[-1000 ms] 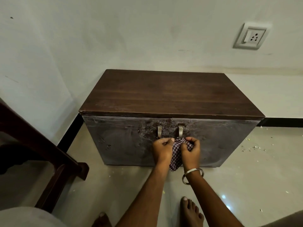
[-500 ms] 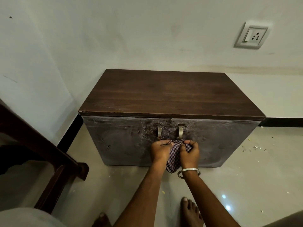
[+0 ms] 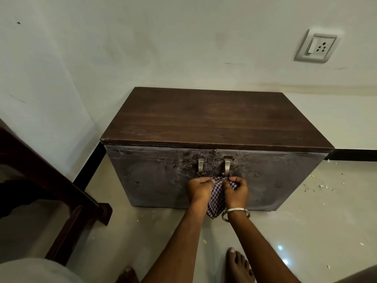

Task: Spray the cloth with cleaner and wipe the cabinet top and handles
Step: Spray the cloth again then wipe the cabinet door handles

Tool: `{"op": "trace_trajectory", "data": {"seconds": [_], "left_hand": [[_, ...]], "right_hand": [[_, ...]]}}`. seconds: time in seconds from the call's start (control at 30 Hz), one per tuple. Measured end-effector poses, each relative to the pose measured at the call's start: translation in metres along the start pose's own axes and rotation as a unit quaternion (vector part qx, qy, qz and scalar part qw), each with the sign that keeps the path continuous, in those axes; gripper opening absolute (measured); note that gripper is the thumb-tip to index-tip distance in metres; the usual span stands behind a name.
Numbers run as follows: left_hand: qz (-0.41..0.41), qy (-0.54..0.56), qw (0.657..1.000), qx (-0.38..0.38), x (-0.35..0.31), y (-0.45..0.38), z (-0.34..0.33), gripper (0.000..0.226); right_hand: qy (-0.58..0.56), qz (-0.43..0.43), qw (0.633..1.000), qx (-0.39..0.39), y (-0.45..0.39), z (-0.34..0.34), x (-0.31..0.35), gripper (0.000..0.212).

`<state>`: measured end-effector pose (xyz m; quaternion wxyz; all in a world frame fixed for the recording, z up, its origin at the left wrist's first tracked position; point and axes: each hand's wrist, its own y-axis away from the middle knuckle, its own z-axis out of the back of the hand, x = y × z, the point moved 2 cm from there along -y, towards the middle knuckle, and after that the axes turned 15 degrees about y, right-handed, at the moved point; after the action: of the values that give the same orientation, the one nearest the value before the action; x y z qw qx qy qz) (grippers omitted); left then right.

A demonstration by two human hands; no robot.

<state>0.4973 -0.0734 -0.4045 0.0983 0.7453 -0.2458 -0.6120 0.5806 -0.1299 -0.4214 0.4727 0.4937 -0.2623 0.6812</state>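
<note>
- Standing directly beyond the grip, cabinet [image 3: 204, 139]; top bare, door fronts smeared.
- Lying open to the right of the grip, floor [image 3: 306, 221]; crowding the left, dark wooden furniture [image 3: 51, 190].
- Hanging between both fists, cloth [image 3: 216, 199], bunched tighter than a second before and carried up toward the right handle [image 3: 226, 166]; probably handle wiping next.
- Pinching the cloth's upper edge, left hand [image 3: 199, 189] and right hand [image 3: 235, 190], both clenched on fabric.
- Sitting just above left, left handle [image 3: 200, 166], untouched.
</note>
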Motion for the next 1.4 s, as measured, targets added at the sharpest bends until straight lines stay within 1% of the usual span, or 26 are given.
{"op": "trace_trajectory", "data": {"seconds": [0.27,0.43,0.53,0.6,0.67,0.7,0.77,0.8,0.83,0.93,1.0,1.03,1.17,1.23,1.4], "left_hand": [[0.001,-0.010,1.000,0.018,-0.006,0.013,0.012,0.025],[-0.008,-0.011,0.999,0.033,-0.021,0.026,0.017,0.023],[-0.007,-0.039,0.996,0.074,-0.034,0.038,0.018,0.024],[0.004,-0.067,0.991,0.118,-0.042,0.044,0.017,0.016],[-0.003,-0.083,0.987,0.140,-0.051,0.049,0.017,0.011],[-0.012,-0.090,0.986,0.142,-0.057,0.052,0.016,0.018],[-0.019,-0.080,0.987,0.137,-0.064,0.051,0.014,0.046],[-0.017,-0.066,0.989,0.134,-0.067,0.052,0.013,0.050],[-0.017,-0.046,0.990,0.134,-0.072,0.055,0.011,0.047],[-0.016,0.014,0.990,0.142,-0.085,0.063,0.002,0.026],[-0.016,0.053,0.988,0.142,-0.094,0.070,-0.002,0.015],[-0.015,0.072,0.987,0.141,-0.101,0.073,-0.004,0.013],[-0.008,0.112,0.987,0.111,-0.125,0.073,-0.004,0.017],[-0.018,0.123,0.987,0.100,-0.143,0.076,-0.003,0.015],[-0.074,0.092,0.988,0.099,-0.182,0.081,-0.004,0.016]], "right_hand": [[-0.014,0.016,0.999,0.028,0.012,0.011,0.010,0.020],[-0.021,0.033,0.999,0.026,0.023,0.018,0.022,0.020],[-0.030,0.046,0.998,0.018,0.033,0.022,0.032,0.022],[-0.033,0.063,0.997,0.013,0.039,0.025,0.041,0.024],[-0.034,0.076,0.997,0.006,0.042,0.028,0.048,0.026],[-0.036,0.083,0.996,0.003,0.042,0.031,0.052,0.027],[-0.048,0.098,0.994,0.006,0.044,0.037,0.062,0.031],[-0.056,0.097,0.994,0.016,0.045,0.039,0.067,0.034],[-0.062,0.091,0.993,0.034,0.046,0.041,0.071,0.037],[-0.083,0.047,0.988,0.123,0.047,0.046,0.084,0.047],[-0.107,0.022,0.975,0.192,0.050,0.048,0.088,0.049],[-0.119,0.019,0.969,0.214,0.051,0.052,0.092,0.050],[-0.138,0.023,0.948,0.286,0.052,0.057,0.101,0.051],[-0.130,0.045,0.945,0.296,0.056,0.062,0.116,0.048],[-0.077,0.130,0.957,0.248,0.054,0.072,0.158,0.049]]}}
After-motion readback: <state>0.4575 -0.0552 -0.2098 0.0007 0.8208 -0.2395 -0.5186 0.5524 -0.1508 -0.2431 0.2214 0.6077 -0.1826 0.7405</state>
